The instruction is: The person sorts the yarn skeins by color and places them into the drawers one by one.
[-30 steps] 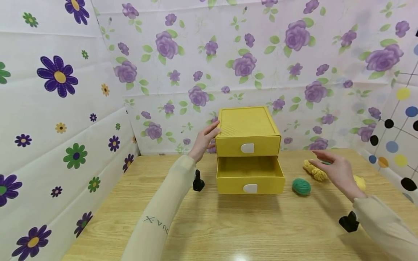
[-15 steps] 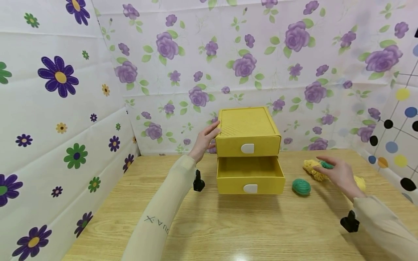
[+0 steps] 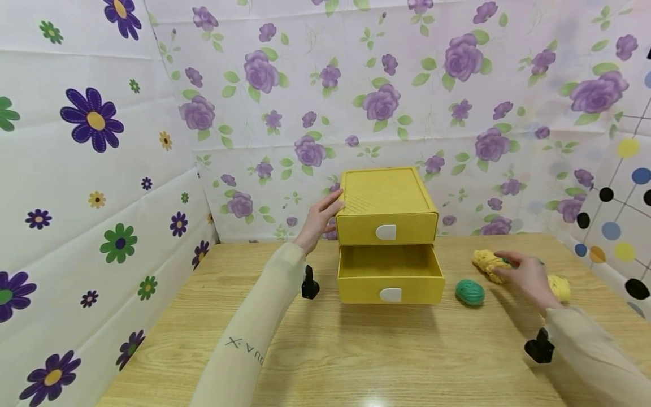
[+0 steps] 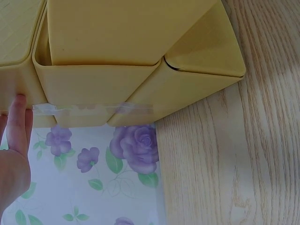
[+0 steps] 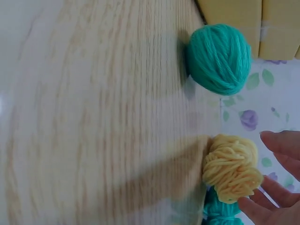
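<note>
My left hand (image 3: pixel 317 220) rests its straight fingers against the left side of a yellow two-drawer storage box (image 3: pixel 386 192). The box's lower drawer (image 3: pixel 412 290) is pulled out and its visible inside is bare. On the right, my right hand (image 3: pixel 526 278) reaches over a yellow yarn skein (image 3: pixel 485 262), thumb and fingers spread. In the right wrist view its fingertips are right at the edge of the yellow skein (image 5: pixel 232 168). Behind that skein is a green yarn ball (image 5: pixel 220 211), partly hidden.
Another green yarn ball (image 3: pixel 470 292) lies between the box and my right hand. A second yellow yarn bundle (image 3: pixel 559 288) sits right of the hand, partly covered by it. Flowered cloth (image 3: pixel 285 141) hangs behind the wooden table (image 3: pixel 386 356).
My right hand has lowered toward the yellow skein and the green ball behind it. My left hand has stayed at the box, and the drawer has not moved.
</note>
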Tool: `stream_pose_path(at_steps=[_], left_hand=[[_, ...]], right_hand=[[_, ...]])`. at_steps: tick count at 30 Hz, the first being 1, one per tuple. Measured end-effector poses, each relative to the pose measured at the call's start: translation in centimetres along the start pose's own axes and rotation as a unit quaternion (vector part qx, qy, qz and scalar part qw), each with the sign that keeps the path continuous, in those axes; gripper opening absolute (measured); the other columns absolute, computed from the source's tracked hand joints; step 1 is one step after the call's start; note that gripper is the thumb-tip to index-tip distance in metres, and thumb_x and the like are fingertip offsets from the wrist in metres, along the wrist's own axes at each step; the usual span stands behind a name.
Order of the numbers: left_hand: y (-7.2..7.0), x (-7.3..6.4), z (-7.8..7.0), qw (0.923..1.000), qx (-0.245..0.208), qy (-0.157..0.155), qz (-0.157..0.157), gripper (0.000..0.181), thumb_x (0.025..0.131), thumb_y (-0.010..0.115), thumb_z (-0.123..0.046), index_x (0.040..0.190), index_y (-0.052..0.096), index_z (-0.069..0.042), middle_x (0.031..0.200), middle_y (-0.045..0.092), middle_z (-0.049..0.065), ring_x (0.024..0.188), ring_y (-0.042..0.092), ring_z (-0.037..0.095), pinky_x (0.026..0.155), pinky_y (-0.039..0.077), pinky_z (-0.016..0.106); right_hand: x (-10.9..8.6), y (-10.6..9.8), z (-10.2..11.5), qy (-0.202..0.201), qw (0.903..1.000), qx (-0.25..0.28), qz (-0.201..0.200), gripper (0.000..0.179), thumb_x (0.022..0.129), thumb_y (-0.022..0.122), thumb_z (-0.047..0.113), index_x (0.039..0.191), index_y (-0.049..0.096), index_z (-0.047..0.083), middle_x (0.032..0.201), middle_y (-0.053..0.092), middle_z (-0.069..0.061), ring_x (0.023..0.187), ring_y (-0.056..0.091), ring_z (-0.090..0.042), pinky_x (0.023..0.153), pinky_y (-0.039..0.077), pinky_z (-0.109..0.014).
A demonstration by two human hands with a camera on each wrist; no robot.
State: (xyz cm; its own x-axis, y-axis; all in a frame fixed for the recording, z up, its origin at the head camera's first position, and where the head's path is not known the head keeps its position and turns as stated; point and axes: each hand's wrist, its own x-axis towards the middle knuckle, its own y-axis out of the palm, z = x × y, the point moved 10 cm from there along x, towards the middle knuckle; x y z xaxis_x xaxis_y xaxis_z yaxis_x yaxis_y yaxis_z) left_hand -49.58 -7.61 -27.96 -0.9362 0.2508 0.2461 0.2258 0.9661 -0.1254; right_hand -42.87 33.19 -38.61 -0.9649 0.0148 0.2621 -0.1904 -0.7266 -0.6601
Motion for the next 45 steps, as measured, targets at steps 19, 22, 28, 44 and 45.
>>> stream_pose_path(at_steps=[19, 22, 28, 44, 45], left_hand=[[1.1, -1.7, -2.7, 0.9998, 0.004, -0.006, 0.02, 0.049, 0.096, 0.047, -0.026, 0.141, 0.035, -0.015, 0.142, 0.03, 0.005, 0.118, 0.04, 0.023, 0.088, 0.039, 0.045], [1.1, -1.7, -2.8, 0.9998, 0.004, -0.004, 0.021, 0.049, 0.096, 0.047, -0.025, 0.142, 0.034, -0.015, 0.142, 0.03, 0.005, 0.118, 0.04, 0.023, 0.088, 0.039, 0.045], [1.1, -1.7, -2.8, 0.9998, -0.001, -0.005, 0.021, 0.049, 0.095, 0.048, -0.026, 0.141, 0.034, -0.016, 0.142, 0.031, 0.004, 0.117, 0.041, 0.023, 0.088, 0.039, 0.044], [1.0, -1.8, -2.4, 0.9998, -0.008, -0.004, 0.021, 0.048, 0.096, 0.046, -0.024, 0.142, 0.033, -0.014, 0.144, 0.027, 0.005, 0.119, 0.038, 0.025, 0.09, 0.036, 0.047], [1.0, -1.8, -2.4, 0.9997, -0.008, -0.005, 0.021, 0.048, 0.096, 0.046, -0.024, 0.142, 0.033, -0.014, 0.144, 0.027, 0.005, 0.119, 0.038, 0.025, 0.09, 0.035, 0.048]], right_hand=[[-0.1, -0.1, -1.3, 0.015, 0.9991, -0.031, -0.026, 0.043, 0.083, 0.06, 0.003, 0.121, 0.048, -0.014, 0.12, 0.04, -0.038, 0.102, 0.041, -0.051, 0.077, 0.038, -0.057], [-0.2, -0.3, -1.6, 0.019, 0.9988, -0.026, -0.037, 0.04, 0.084, 0.06, 0.004, 0.118, 0.051, -0.013, 0.115, 0.044, -0.036, 0.099, 0.043, -0.048, 0.075, 0.039, -0.055], [-0.2, -0.8, -1.7, 0.012, 0.9976, -0.028, -0.062, 0.029, 0.086, 0.059, 0.006, 0.11, 0.059, -0.011, 0.105, 0.051, -0.032, 0.088, 0.05, -0.038, 0.065, 0.044, -0.042], [-0.5, -2.3, -0.8, 0.025, 0.9954, 0.025, -0.089, 0.032, 0.087, 0.062, 0.018, 0.107, 0.062, -0.008, 0.089, 0.061, -0.018, 0.065, 0.055, -0.01, 0.047, 0.044, -0.028], [-0.6, -2.4, -0.7, 0.022, 0.9954, 0.027, -0.089, 0.034, 0.087, 0.062, 0.019, 0.108, 0.062, -0.008, 0.09, 0.061, -0.019, 0.065, 0.055, -0.009, 0.048, 0.045, -0.028]])
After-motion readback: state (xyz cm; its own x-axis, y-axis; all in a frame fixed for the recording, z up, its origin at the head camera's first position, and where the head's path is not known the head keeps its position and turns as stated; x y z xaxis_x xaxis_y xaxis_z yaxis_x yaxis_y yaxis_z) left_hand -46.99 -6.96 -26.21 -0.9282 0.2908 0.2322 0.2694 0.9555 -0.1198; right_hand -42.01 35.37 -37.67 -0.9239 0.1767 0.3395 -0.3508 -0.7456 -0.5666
